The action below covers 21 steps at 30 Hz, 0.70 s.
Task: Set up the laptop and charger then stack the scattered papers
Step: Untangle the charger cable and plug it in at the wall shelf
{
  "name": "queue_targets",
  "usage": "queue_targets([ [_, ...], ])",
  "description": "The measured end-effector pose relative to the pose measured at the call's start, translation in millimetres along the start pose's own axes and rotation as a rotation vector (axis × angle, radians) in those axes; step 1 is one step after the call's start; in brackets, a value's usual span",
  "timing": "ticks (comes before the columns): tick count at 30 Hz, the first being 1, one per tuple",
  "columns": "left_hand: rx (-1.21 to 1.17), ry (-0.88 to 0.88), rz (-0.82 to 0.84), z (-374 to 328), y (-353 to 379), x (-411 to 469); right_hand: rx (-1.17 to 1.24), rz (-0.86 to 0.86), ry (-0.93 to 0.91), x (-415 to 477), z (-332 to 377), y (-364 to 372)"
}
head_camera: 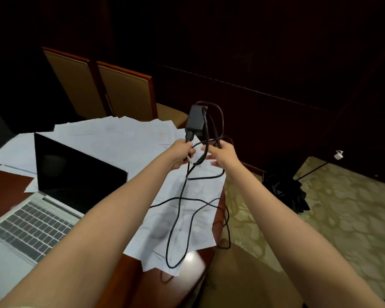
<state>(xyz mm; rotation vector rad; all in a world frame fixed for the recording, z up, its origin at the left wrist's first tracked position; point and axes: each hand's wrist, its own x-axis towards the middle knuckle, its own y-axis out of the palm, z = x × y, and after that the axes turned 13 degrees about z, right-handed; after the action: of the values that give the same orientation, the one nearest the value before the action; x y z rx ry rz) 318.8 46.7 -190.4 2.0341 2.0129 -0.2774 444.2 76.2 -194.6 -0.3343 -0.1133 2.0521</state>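
An open silver laptop [42, 210] with a dark screen sits at the left on the wooden table [7, 183]. White papers [120, 138] lie scattered behind and to the right of it. Both my hands are raised over the table's right end. My left hand [182, 153] grips the black charger cable just below the charger brick [195, 120], which stands up above my fingers. My right hand [223, 154] holds a bundle of the same cable's loops. More cable [180, 218] hangs down and trails in loops over the papers and off the table edge.
Two tan-padded wooden chairs [120, 92] stand behind the table. Another chair seat [242, 276] is at the table's right edge. A black bag [285, 192] lies on the patterned floor to the right, near a white plug [339, 155] by the dark wall.
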Motion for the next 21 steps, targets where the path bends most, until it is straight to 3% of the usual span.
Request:
queue_targets([
  [6,-0.059,0.129,-0.018,-32,-18,-9,0.144,0.001,-0.140,20,52,32],
  [15,-0.093,0.289,0.015,-78,-85,-33,-0.002,-0.006,-0.307,40,129,81],
  [21,-0.056,0.343,-0.053,-87,-125,-56,-0.034,0.010,-0.359,44,154,121],
])
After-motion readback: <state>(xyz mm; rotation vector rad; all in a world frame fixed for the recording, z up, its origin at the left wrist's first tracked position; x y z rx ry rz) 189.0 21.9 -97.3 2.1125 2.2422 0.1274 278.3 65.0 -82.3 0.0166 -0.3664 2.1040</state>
